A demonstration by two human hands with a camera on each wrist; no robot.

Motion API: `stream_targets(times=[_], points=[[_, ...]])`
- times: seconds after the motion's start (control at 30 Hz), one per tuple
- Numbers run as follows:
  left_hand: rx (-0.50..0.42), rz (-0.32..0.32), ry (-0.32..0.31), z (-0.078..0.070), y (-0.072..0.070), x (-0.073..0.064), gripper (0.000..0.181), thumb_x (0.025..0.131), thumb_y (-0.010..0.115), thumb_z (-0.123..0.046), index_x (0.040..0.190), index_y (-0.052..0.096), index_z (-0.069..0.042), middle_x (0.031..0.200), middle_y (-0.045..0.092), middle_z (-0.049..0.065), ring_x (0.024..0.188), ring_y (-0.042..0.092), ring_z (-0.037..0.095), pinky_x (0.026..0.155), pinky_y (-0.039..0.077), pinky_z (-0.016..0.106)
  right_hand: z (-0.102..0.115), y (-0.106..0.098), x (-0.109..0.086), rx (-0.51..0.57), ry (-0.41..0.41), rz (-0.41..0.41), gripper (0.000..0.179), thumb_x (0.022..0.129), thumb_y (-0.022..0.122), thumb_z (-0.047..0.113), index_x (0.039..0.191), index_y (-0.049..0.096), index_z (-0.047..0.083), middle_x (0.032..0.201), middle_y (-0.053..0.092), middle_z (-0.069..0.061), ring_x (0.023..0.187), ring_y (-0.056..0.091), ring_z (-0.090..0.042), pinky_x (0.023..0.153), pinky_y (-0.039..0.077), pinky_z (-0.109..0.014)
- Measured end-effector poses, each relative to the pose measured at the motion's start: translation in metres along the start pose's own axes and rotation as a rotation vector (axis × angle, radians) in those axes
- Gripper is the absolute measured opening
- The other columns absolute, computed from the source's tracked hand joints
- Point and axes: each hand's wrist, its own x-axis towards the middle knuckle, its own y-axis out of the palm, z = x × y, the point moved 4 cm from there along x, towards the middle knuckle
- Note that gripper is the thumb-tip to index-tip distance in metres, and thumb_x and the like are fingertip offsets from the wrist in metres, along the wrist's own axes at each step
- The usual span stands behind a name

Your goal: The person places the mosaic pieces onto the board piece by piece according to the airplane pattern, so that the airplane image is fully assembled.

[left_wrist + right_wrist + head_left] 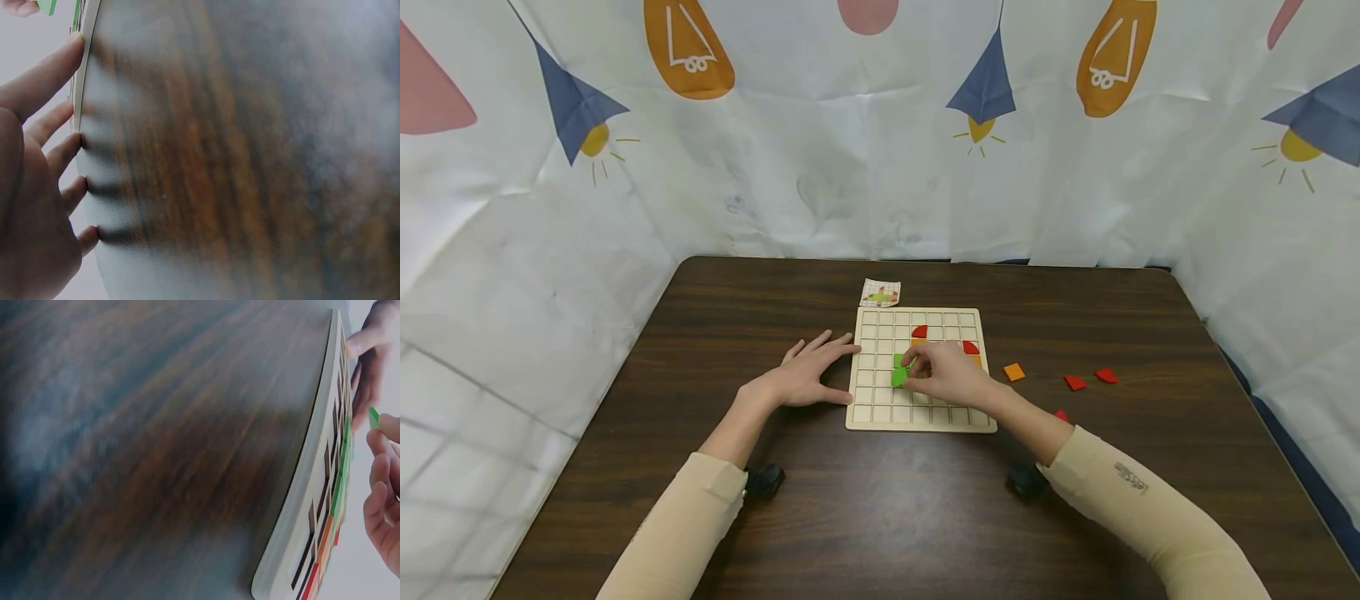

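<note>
A cream wooden grid board [880,417] lies on the dark table, holding green, orange and red pieces. My right hand [951,375] is over the board, and its thumb and finger pinch a green tile [374,417], seen raised off the board in the right wrist view. Green pieces [340,469] lie in the grid below that hand, partly hidden by it in the head view. A red quarter-round piece [920,332] sits near the board's far side, another red one [970,347] at its right. My left hand [805,372] has its fingers spread, thumb and fingertips at the board's left edge.
A small picture card [880,292] lies just beyond the board's far left corner. To the right on the table are an orange square [1014,372] and red pieces [1075,382], one partly behind the right forearm. A white printed curtain [880,183] surrounds the table.
</note>
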Motion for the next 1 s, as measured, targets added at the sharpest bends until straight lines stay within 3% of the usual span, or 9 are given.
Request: stream_targets(times=[0.53,0.8,1.0], points=[[0.006,0.005,-0.006,-0.001,0.0,0.001,0.088,0.091,0.074,-0.054,0.162,0.034,-0.024,0.171,0.015,0.005,0.157,0.002,0.031,0.119,0.0,0.065,0.001,0.015,0.009,-0.041,0.033,-0.003,0.024,0.086,0.085,0.014,0.104,0.072,0.006,0.077,0.069,0.009,0.068,0.062,-0.005,0.066,0.052,-0.026],[0.004,0.007,-0.008,-0.001,0.0,0.001,0.088,0.091,0.075,-0.054,0.162,0.034,-0.023,0.171,0.015,0.005,0.157,0.002,0.032,0.119,0.0,0.066,0.002,0.019,0.016,-0.05,0.085,-0.033,0.025,0.086,0.086,0.018,0.103,0.071,0.008,0.078,0.07,0.009,0.07,0.062,-0.004,0.071,0.053,-0.028],[0.006,0.009,-0.008,0.0,0.0,0.002,0.088,0.091,0.074,-0.054,0.162,0.034,-0.023,0.171,0.014,0.005,0.157,0.002,0.032,0.119,0.0,0.065,0.004,0.021,0.019,-0.072,0.111,-0.039,0.025,0.084,0.087,0.018,0.101,0.072,0.007,0.075,0.068,0.01,0.066,0.06,-0.006,0.066,0.051,-0.027]])
